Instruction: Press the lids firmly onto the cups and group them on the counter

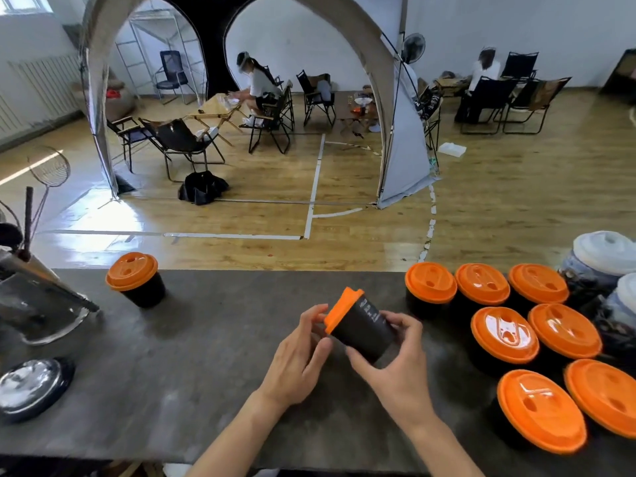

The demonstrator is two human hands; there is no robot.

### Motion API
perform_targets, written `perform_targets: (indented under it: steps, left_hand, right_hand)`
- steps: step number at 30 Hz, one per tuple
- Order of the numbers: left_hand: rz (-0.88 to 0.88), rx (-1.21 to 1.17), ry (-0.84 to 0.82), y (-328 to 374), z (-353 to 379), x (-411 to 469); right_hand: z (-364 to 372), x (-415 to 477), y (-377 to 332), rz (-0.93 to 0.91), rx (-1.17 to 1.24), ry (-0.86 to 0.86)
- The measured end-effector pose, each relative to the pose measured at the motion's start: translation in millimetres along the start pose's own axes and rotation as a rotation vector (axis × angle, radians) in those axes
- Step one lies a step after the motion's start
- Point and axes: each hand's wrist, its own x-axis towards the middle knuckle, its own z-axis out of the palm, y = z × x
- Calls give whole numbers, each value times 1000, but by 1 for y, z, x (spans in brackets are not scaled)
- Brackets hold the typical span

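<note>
- The counter (206, 356) fills the lower half of the frame. It is a dark, hard slab, and firm enough to push down against.
- The grouped cups (502, 335) stand upright at the right edge with their lids on, close together. A lone cup (136, 280), also lidded, stands well apart at centre left.
- The right hand (395, 359) wraps the black wall of the held cup (364, 325), thumb on the near side and fingers on the far side. The left hand (296, 359) curls its fingertips round the rim of the orange lid (340, 309).
- The held cup is lifted off the counter at lower centre. It is tilted, its long axis running from base at lower right to lid at upper left.
- It looks like light paper, with a thin wall that would buckle if squeezed. The better hold is low on the wall or near the stiffer top rim.
- The lid is thin, springy plastic. Pressing round its edge should seat it better than pressing its centre.
</note>
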Motion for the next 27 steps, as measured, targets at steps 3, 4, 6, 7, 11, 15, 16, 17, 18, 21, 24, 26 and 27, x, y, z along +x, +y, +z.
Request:
perform_targets:
  steps: [3,4,6,7,11,15,16,17,18,21,24,26,27]
  left_hand:
    - [-68,-136,-33,10,7,1]
    - [-96,-189,-33,15,13,0]
    - [-114,-214,-28,27,28,1]
    - [-113,-208,-22,31,36,3]
    - [-97,-213,-35,45,61,19]
    - [-43,-174,-112,58,82,34]
    - [-37,-167,-120,61,88,37]
    - [-35,-161,-125,63,94,40]
    - [-38,-156,-127,64,100,42]
    - [-53,-147,-117,67,112,44]
    - [-57,-122,-115,68,118,44]
    - [-61,-112,-120,67,121,45]
    - [-58,-111,-126,67,122,45]
  right_hand:
    - [-2,-18,11,62,18,-59]
    - [-3,-22,15,90,34,-65]
    - [-7,-26,23,147,45,-55]
    - [-11,-28,28,172,44,-40]
    - [-29,-38,33,206,6,37]
    - [-45,-49,36,213,-26,116]
    - [-48,-52,37,213,-34,128]
    - [-49,-55,38,214,-47,136]
    - [-51,-57,38,217,-60,139]
    - [-54,-63,40,257,-52,146]
    - [-57,-69,41,267,-46,144]
    - [-58,-71,40,272,-32,151]
    - [-58,-71,40,271,-29,163]
